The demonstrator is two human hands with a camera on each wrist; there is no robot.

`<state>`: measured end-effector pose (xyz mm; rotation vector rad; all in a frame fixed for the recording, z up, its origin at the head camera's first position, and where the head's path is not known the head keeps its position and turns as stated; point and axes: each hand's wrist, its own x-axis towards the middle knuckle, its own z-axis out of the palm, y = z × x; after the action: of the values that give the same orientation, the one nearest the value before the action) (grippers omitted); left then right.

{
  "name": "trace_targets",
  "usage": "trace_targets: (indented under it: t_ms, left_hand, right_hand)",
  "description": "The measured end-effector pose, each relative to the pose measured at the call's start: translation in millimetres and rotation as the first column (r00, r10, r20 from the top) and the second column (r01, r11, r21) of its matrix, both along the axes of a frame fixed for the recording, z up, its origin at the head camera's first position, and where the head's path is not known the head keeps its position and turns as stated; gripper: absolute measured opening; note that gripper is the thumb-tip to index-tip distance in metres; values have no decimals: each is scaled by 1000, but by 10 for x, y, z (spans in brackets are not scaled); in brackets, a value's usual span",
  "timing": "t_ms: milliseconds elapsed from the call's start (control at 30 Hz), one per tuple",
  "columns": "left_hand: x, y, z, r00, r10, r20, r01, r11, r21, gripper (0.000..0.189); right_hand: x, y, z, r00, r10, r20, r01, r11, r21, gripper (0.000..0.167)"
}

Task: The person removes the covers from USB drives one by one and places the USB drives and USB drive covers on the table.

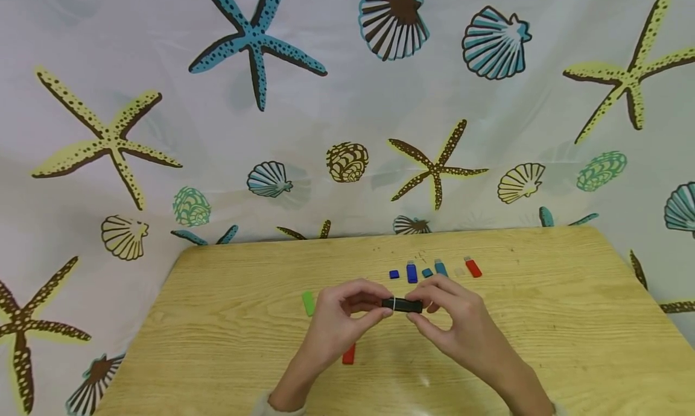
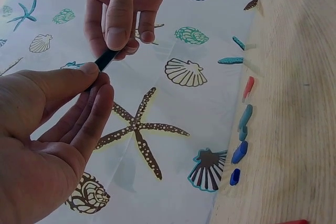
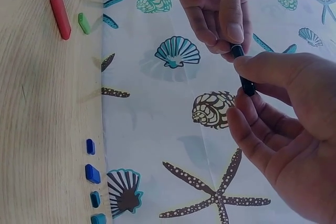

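Observation:
A black USB stick [image 1: 407, 305] is held level above the table between both hands, with a thin pale line near its left end. My left hand [image 1: 347, 319] pinches that end between thumb and fingertips. The other end is pinched by my right hand [image 1: 458, 316], thumb below and fingers above. In the right wrist view the black USB stick [image 3: 244, 72] shows between the two thumbs. Fingers cover much of it in the left wrist view. Just beyond the hands lie a blue USB stick [image 1: 412, 272] and a teal USB stick [image 1: 440, 267], partly behind my right fingers.
On the wooden table [image 1: 228, 331] are a small blue cap [image 1: 394, 274], a teal cap [image 1: 427, 272] and a red USB stick [image 1: 473, 267]. A green piece [image 1: 308, 303] lies left; a red piece [image 1: 349, 354] is partly behind my left wrist. A patterned curtain [image 1: 217, 132] hangs behind.

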<state>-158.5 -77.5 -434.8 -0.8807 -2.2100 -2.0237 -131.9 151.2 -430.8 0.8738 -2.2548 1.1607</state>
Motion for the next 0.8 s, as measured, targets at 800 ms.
trace_targets:
  t_ms: [800]
  left_hand:
    - [-65,-54,39,1000,-27,6,27,999,-18,16]
  right_hand:
    - [-25,0,60,1000,20,-1,-20,1000,1,32]
